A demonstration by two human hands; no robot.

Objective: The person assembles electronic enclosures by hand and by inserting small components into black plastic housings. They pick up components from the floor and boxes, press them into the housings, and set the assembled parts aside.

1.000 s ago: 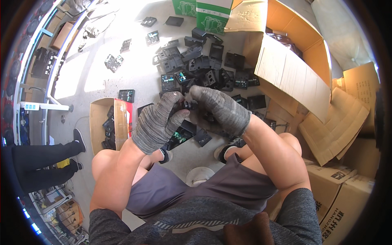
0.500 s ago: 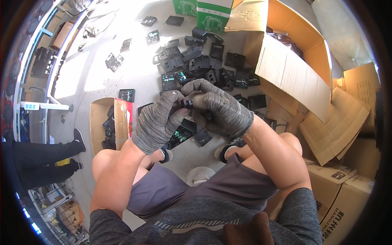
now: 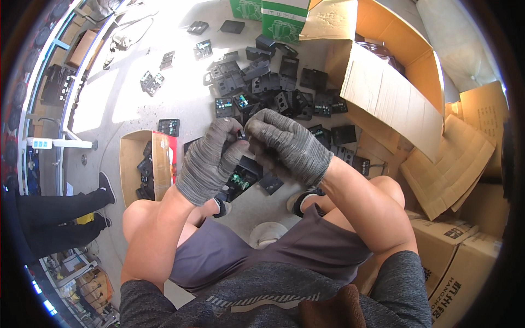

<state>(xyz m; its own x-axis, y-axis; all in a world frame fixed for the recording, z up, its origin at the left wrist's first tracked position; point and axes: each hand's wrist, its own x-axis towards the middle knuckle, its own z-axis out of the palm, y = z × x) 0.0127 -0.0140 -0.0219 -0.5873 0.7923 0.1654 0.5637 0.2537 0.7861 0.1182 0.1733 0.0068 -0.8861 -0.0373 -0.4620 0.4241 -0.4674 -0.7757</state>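
Both my hands wear grey knitted gloves and meet in front of my knees. My left hand (image 3: pixel 210 158) pinches a small black part (image 3: pixel 241 134) between thumb and fingers; most of it is covered by the glove. My right hand (image 3: pixel 292 145) is closed right beside it, its fingers curled downward, and anything inside them is hidden. Below the hands an opened black plastic housing (image 3: pixel 246 177) with a green circuit board lies on the floor. Another flat black piece (image 3: pixel 270 184) lies next to it. Beyond my hands spreads a heap of black plastic housings (image 3: pixel 265 82).
A small open carton (image 3: pixel 128 164) with black parts stands at the left. A large open cardboard box (image 3: pixel 394 90) is at the right, near flattened cardboard (image 3: pixel 448 164). Green boxes (image 3: pixel 283 24) stand at the back. Another person's legs (image 3: pixel 60 210) are at far left.
My right hand has shifted slightly left and down, nearer my left hand. The black part between the hands shows less now, and the opened housing below shows more.
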